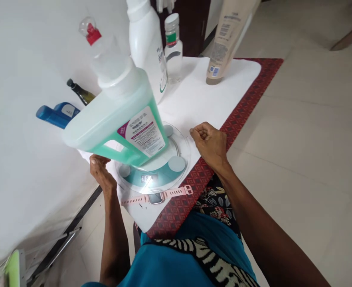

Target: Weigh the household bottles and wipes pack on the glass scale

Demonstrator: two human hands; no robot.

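Note:
A large jug of green liquid [110, 119] with a purple-and-white label stands on a round glass scale [176, 164]. The scale's small display is lit, but glare keeps me from reading it. Close to the jug's lower left is my left hand [103, 175], its fingers curled and partly hidden, with nothing visible in them. My right hand [210, 145] rests at the table's right edge, beside the scale, loosely closed and apart from the jug. In front of the scale lies a smartwatch with a pink strap [156, 197].
Behind the jug stand a white bottle [147, 44], a clear bottle with a white cap [174, 52] and a beige tube [224, 44]. A blue bottle [59, 113] and a dark bottle [82, 92] are by the wall. A red patterned border [244, 107] edges the table.

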